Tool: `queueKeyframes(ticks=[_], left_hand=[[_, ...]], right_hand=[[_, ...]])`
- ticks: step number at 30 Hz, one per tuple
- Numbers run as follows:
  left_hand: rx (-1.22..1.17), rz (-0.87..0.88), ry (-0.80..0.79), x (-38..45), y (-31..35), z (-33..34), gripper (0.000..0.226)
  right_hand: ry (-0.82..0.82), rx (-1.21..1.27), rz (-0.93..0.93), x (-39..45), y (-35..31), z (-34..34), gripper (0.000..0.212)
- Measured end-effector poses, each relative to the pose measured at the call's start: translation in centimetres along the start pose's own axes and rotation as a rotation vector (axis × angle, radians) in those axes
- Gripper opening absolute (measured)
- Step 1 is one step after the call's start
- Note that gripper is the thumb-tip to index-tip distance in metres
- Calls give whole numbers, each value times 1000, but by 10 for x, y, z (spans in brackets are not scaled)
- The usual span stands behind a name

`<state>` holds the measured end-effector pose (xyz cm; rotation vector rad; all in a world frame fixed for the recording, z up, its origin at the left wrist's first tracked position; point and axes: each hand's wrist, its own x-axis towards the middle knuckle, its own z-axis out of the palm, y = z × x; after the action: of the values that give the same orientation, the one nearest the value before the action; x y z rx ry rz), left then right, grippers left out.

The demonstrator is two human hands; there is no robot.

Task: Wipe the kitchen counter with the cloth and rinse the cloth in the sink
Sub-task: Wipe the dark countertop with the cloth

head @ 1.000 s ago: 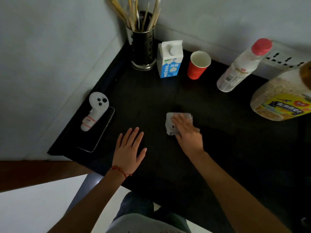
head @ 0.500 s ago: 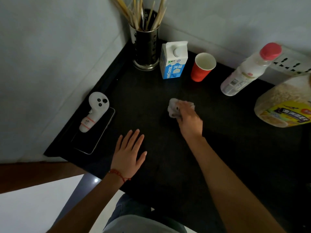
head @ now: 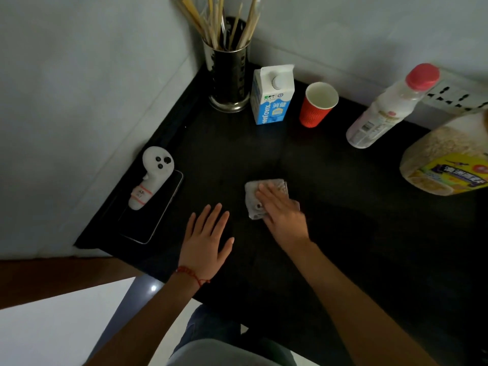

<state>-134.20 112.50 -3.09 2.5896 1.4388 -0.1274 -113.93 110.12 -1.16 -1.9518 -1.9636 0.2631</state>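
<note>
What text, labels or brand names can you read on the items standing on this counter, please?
"XIAO JIAN" runs down the milk carton; the characters above it are too blurred to read.
Oat jar: the label's characters are too blurred to read.
Bottle: the label print is too small to read.
Controller: the red-edged sticker is illegible.
Red cup: no text visible.

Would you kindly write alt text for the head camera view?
A person's right hand presses a crumpled grey cloth flat on a black kitchen counter; the left hand rests open beside it. A blue-and-white milk carton and red paper cup stand behind.
</note>
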Motion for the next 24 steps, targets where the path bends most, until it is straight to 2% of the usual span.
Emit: queueKeyframes(ticks=[1, 2, 5, 6, 7, 9, 10, 11, 12, 15, 16, 17, 19, 21, 22, 24], left_hand=[[8, 1, 13, 0, 0, 0, 55], [10, 5, 14, 0, 0, -1, 55], [3, 6, 5, 0, 1, -1, 55], [10, 3, 4, 0, 1, -2, 55], [11, 0, -1, 1, 2, -3, 55], [7, 0, -11, 1, 2, -4, 55], [9, 1, -9, 0, 2, -3, 55], [9, 1, -6, 0, 2, -3, 55], [6, 4, -9, 0, 2, -4, 55], [4, -2, -24, -1, 3, -5, 55], [2, -5, -27, -1, 3, -5, 55], [-4, -5, -27, -1, 4, -5, 55], [-16, -2, -31, -2, 5, -7, 55], [-27, -8, -46, -2, 4, -8, 63], [-28, -9, -52, -2, 4, -9, 66], [-31, -6, -58, -1, 5, -10, 67]], right_hand=[[-4, -30, -73, -3, 13, -4, 61], [12, -22, -46, 3, 29, -10, 61], [114, 34, 456, 16, 49, -18, 57], [122, 27, 494, 12, 37, -14, 57], [94, 17, 433, 4, 23, -9, 59], [10, -43, 125, -23, 4, 4, 62], [18, -71, 10, -33, 9, 1, 61], [53, -76, -20, -36, 25, -6, 60], [104, -70, 59, -36, 41, -13, 59], [197, -3, 564, -34, 61, -28, 55], [214, -8, 609, -32, 47, -24, 54], [215, -9, 574, -32, 30, -18, 55], [145, -30, 374, -43, 2, -4, 59], [81, -51, 247, -59, 8, -9, 63], [105, -43, 301, -67, 22, -18, 63], [157, -25, 626, -79, 44, -36, 62]])
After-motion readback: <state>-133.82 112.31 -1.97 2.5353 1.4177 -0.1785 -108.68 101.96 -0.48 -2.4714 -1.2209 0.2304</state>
